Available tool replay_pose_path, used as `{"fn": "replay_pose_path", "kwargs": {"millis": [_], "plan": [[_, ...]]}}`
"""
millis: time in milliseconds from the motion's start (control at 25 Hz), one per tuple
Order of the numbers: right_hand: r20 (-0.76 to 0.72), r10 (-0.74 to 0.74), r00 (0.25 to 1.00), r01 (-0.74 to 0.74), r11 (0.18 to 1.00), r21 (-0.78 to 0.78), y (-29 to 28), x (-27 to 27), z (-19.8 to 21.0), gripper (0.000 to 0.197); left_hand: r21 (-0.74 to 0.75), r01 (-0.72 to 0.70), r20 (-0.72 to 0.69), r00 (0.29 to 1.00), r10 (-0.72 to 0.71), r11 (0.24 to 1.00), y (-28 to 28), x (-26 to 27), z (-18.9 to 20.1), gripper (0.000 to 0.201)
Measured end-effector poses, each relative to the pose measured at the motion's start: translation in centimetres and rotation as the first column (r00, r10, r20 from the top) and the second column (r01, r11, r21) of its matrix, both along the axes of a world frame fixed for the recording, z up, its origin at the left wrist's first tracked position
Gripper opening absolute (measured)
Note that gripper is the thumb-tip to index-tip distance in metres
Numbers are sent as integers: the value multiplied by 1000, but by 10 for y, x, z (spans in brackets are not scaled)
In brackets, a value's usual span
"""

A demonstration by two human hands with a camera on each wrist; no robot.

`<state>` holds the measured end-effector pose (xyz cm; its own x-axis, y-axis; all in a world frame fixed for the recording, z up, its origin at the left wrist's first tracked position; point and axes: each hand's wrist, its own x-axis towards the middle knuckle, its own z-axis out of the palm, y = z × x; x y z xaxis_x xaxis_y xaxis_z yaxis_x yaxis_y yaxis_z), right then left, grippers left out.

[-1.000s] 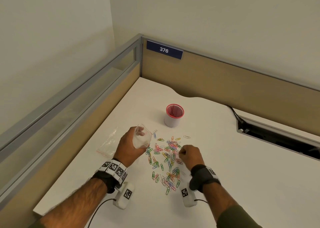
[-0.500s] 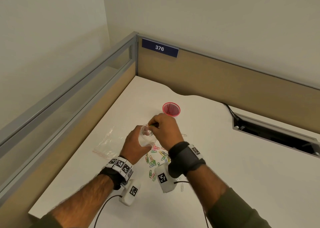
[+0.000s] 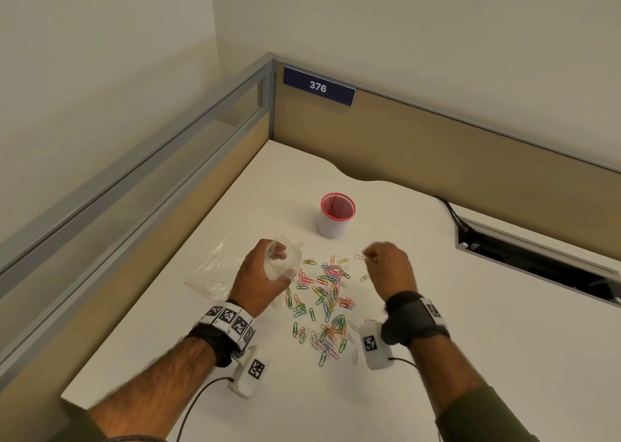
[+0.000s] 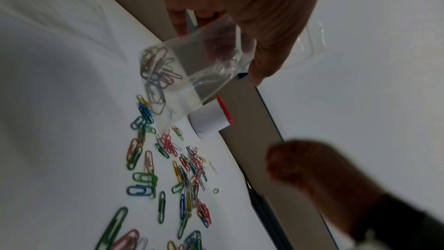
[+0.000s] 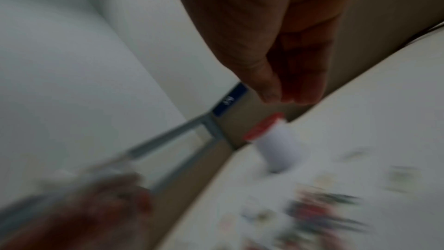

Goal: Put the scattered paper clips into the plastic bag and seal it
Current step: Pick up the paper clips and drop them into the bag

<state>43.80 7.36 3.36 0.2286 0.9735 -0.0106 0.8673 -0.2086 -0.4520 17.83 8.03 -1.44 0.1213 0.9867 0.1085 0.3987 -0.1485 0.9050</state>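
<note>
My left hand [image 3: 260, 273] grips the clear plastic bag [image 4: 192, 75] above the surface [image 3: 470, 324], a few clips inside. My right hand [image 3: 389, 267] hovers with curled fingers, apparently empty. Scattered paper clips [image 3: 326, 300] lie between my hands.

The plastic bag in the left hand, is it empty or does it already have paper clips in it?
Not empty. The left wrist view shows a handful of paper clips bunched inside the plastic bag; many more lie on the desk.
</note>
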Motion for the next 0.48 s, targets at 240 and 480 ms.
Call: {"fn": "replay_pose_path", "kwargs": {"millis": [240, 480], "plan": [[270, -93, 958, 197, 900, -389, -65, 42, -75, 24, -2, -9, 25, 1000, 10, 1000, -8, -15, 1, 51], [40, 0, 999, 13, 947, -320, -49, -20, -90, 21, 1, -1, 28, 1000, 1, 1000, -12, -15, 0, 49]]}}
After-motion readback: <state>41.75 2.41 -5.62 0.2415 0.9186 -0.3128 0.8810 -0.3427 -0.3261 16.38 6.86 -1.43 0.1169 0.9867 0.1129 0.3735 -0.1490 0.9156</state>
